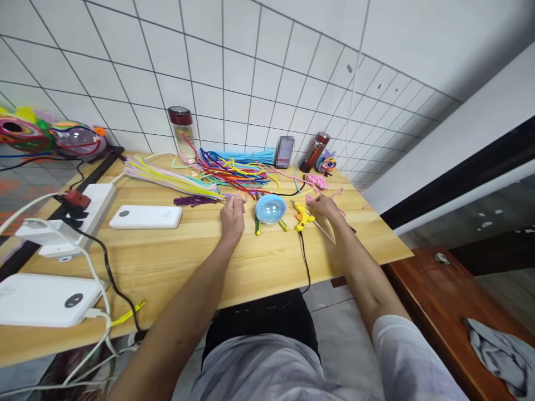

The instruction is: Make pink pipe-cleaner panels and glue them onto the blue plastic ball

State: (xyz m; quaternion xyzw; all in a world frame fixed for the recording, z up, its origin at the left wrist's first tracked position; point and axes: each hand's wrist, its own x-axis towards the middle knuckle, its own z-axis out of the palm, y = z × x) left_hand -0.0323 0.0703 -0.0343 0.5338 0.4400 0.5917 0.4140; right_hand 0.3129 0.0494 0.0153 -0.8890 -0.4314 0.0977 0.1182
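My left hand is closed, resting left of a clear dome with a light-blue fuzzy rim. A bit of purple shows by its fingertips; what they pinch, if anything, is too small to make out. Fingers of my right hand are pinched together at a small pink pipe cleaner piece, right of the yellow hot glue gun. Pliers with yellow-green handles lie partly under the dome. Behind it spreads a pile of coloured pipe cleaners. A pink coiled bundle sits beyond my right hand.
White power banks and a power strip with cables occupy the table's left side. A glass bottle, a phone, a red flask and a colourful fish figure stand along the tiled wall. The glue gun's cord hangs over the front edge.
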